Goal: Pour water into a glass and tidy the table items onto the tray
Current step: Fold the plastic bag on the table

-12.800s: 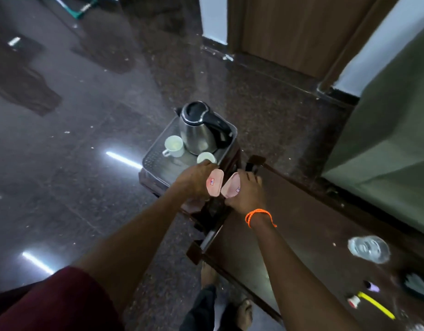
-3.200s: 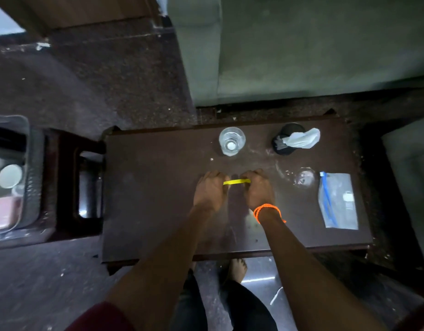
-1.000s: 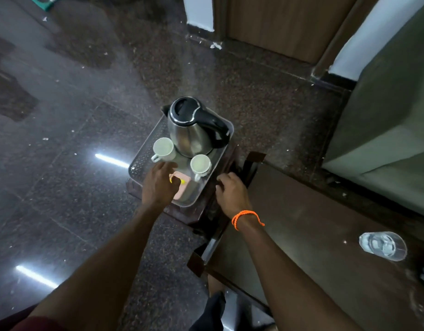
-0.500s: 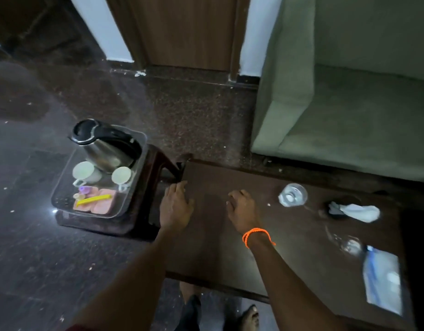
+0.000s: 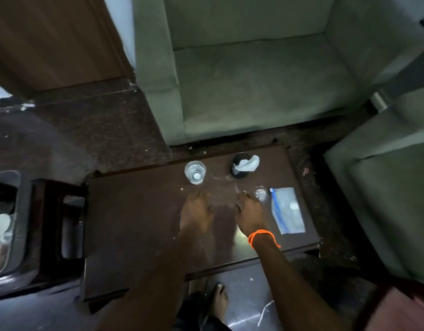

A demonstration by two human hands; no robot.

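Observation:
A clear glass (image 5: 195, 172) stands near the far edge of the dark wooden table (image 5: 139, 211). To its right is a black round holder with a white tissue (image 5: 244, 163). A small clear object (image 5: 260, 193) lies just beyond my right hand (image 5: 250, 215), which has an orange thread on its wrist. A clear plastic pouch with a blue strip (image 5: 287, 209) lies at the table's right end. My left hand (image 5: 196, 212) hovers over the table middle, fingers apart, holding nothing. The tray (image 5: 9, 235) sits at the far left edge with a white cup (image 5: 0, 224) in it.
A green sofa (image 5: 254, 75) stands behind the table and another green seat (image 5: 387, 187) is at the right. A dark wooden stool (image 5: 53, 225) carries the tray at the left. My bare foot (image 5: 219, 299) shows below the table's near edge.
The view has swung right from the tray to the table. Both hands have moved right along the table, toward the glass and the small clear object.

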